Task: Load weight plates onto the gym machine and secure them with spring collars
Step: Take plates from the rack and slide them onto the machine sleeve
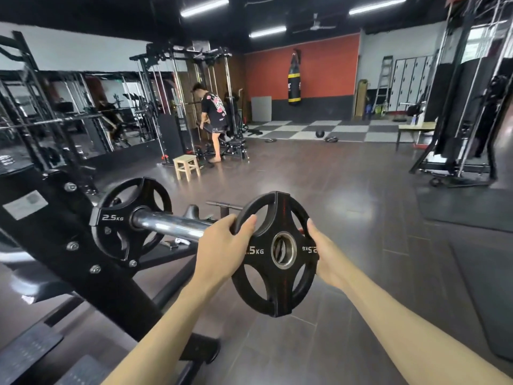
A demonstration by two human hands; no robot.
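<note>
Chrome sleeve (169, 225) ends hidden behind my left hand (222, 245). I grip the loose weight plate (274, 255) by its rim, right hand (323, 254) opposite. A loaded plate (129, 220) sits farther left.

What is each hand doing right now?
Left hand: closed on the rim of the black round 2.5 kg weight plate.
Right hand: closed on the same plate's opposite rim.

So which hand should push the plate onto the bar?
Probably the right hand: it grips the plate's far edge, away from the bar. The left hand sits in the way, over the bar's end.
</note>
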